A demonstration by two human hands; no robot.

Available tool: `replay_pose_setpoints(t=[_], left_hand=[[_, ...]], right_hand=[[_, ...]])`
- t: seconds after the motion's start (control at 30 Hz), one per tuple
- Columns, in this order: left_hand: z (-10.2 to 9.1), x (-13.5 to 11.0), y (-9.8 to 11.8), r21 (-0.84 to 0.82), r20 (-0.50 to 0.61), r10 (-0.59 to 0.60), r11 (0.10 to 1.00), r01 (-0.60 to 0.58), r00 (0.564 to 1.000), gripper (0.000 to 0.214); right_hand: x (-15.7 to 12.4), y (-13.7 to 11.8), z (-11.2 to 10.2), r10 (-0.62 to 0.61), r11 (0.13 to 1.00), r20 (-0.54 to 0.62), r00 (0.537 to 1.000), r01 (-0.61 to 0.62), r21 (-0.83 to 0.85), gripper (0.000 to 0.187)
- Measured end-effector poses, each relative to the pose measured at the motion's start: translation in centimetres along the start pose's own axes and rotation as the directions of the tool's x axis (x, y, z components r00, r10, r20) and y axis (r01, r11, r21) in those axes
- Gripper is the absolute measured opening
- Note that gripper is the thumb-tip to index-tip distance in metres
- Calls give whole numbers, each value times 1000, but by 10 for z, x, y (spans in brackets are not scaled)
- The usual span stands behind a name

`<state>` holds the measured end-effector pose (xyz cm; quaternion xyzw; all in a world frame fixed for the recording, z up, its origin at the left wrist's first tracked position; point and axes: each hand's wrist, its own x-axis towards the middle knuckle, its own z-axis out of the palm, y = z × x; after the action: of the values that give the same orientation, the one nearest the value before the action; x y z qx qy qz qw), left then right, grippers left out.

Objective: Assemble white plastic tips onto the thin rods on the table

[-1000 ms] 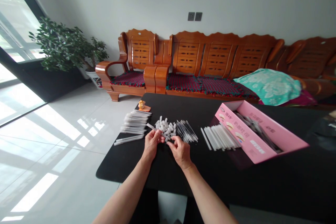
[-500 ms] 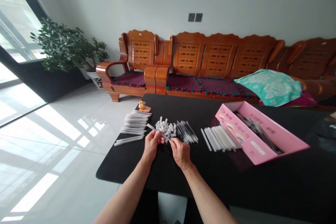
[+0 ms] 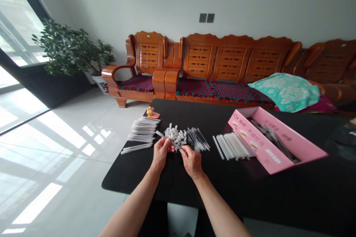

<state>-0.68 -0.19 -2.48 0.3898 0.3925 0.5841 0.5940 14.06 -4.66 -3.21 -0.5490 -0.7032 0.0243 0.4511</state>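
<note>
My left hand [image 3: 161,150] is closed around a slim white pen [image 3: 159,133], whose far end sticks out up and to the left. Close by, my right hand [image 3: 191,159] pinches at the pen's other end; its fingertips cover what lies between them. Just beyond both hands is a loose pile of short white caps [image 3: 174,133]. Dark pen refills [image 3: 198,140] with pale tips lie in a bunch to its right. On the left, white pens [image 3: 142,129] are laid side by side in a stack. A row of translucent white tubes [image 3: 232,146] rests farther right.
A pink box [image 3: 274,161] holding dark slender pieces stands on the black table [image 3: 222,189], at the right. A small orange figurine [image 3: 150,111] sits near the back left edge. Behind the table is a wooden sofa [image 3: 200,59]; a potted plant [image 3: 69,48] stands at left.
</note>
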Motion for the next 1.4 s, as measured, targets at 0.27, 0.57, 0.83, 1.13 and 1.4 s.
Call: replay_pose_setpoints(t=[0.27,0.57,0.83,1.13,1.4], left_hand=[[1,-2,-2,43,-43,56,998,-54,998,36],[0,-1,-2,15,-21,51,999,-51,998,35],[-7,5,-5,-46,-178,81,995,-91,981,37],[-3,2,-1,-16,-161,72,997,-75,984,41],[-3,1,0,-13,-145,73,997,-76,987,40]], right_hand=[[-1,0,2,-43,999,-6,999,42,-33,26],[0,-3,-3,-19,1000,81,997,20,-8,29],[-4,6,-2,45,996,-59,997,-49,-73,26],[3,22,-19,426,781,-234,874,-485,-392,20],[4,21,-21,451,774,-114,885,-451,-444,15]])
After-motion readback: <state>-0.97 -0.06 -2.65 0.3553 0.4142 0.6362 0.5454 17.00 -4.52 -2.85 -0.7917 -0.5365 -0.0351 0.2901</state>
